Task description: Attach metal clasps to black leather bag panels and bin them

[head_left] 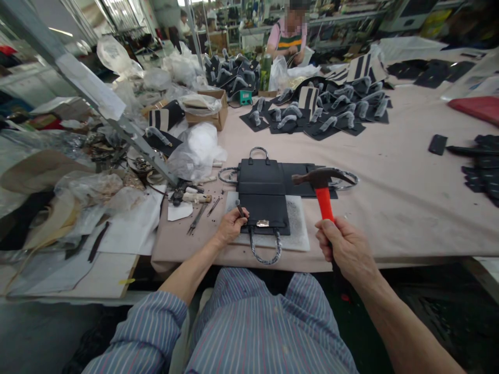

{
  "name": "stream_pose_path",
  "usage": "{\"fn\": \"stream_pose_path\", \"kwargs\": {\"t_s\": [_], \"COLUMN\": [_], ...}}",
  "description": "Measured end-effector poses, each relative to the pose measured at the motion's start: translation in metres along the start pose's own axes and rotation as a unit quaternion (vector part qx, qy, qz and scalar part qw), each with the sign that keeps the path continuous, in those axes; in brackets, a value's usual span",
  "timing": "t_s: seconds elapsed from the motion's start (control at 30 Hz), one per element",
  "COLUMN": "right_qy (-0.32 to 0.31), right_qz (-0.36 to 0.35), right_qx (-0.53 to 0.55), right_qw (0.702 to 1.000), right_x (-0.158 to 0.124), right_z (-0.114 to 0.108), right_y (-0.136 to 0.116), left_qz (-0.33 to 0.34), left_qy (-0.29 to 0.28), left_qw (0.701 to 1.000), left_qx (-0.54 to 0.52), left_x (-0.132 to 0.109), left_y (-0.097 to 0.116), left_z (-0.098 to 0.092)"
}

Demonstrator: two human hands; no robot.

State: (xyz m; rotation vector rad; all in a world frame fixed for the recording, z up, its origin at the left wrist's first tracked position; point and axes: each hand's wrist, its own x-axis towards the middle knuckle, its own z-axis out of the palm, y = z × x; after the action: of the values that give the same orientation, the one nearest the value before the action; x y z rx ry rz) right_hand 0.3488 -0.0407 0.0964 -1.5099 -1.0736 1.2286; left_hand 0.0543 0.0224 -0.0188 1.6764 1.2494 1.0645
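My right hand (338, 241) grips the red handle of a claw hammer (324, 200), its dark head raised above the table to the right of the work. In my left hand (233, 224) a short metal punch (239, 208) stands roughly upright at the left edge of a black bag panel (263, 210). A silver clasp (262, 223) sits on this panel, and a wrapped handle loop (266, 254) hangs toward me. Beneath the panel lies a pale slab (299, 228). More black bag pieces (259, 174) with wrapped handles lie just behind.
Left of the work are tweezers (198, 219), small tools and a slanted metal post (132, 140). Plastic bags and a cardboard box (212, 117) crowd the back left. Black bag parts (323, 111) are heaped farther back, where another person (289, 39) sits. A red item (475, 110) lies far right.
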Motion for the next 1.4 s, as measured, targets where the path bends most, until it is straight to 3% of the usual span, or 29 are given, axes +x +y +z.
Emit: {"fn": "stream_pose_path", "kwargs": {"t_s": [0.27,0.5,0.6,0.73,0.87,0.93,1.1,1.17,1.27,1.33,1.4], "right_qy": [0.034,-0.023,-0.057,-0.094,-0.069,-0.068,-0.151,-0.140,-0.047,0.003,-0.024], "right_qz": [0.046,0.033,-0.022,-0.175,-0.289,-0.305,-0.262,-0.275,-0.320,-0.337,-0.333], "right_qx": [0.030,-0.041,-0.114,-0.260,-0.352,-0.392,-0.526,-0.512,-0.403,-0.334,-0.347], "right_qw": [0.998,0.998,0.992,0.945,0.887,0.865,0.795,0.802,0.856,0.880,0.876], "right_x": [-0.009,-0.010,-0.005,0.006,0.012,0.015,0.026,0.027,0.022,0.019,0.018], "right_z": [-0.014,-0.002,0.004,0.012,0.028,0.037,0.043,0.041,0.040,0.043,0.044], "right_y": [0.025,0.020,0.006,-0.037,-0.072,-0.073,-0.068,-0.079,-0.094,-0.091,-0.079], "left_qz": [0.018,0.023,0.027,0.021,0.015,0.010,0.009,0.006,0.006,0.010,0.011], "left_qy": [0.002,0.013,0.013,0.012,0.008,0.008,-0.001,0.002,0.004,0.004,0.002], "left_qw": [1.000,0.999,0.998,0.998,0.999,0.999,0.998,0.998,0.999,0.999,0.999], "left_qx": [-0.003,0.042,0.051,0.055,0.049,0.048,0.055,0.055,0.050,0.047,0.046], "left_x": [-0.001,-0.003,-0.003,-0.002,-0.001,-0.002,-0.002,-0.002,-0.001,-0.001,-0.002], "left_y": [-0.003,0.001,0.002,0.001,-0.001,0.000,0.003,0.003,0.002,0.002,0.002], "left_z": [0.001,0.007,0.008,0.009,0.008,0.007,0.007,0.007,0.008,0.008,0.007]}}
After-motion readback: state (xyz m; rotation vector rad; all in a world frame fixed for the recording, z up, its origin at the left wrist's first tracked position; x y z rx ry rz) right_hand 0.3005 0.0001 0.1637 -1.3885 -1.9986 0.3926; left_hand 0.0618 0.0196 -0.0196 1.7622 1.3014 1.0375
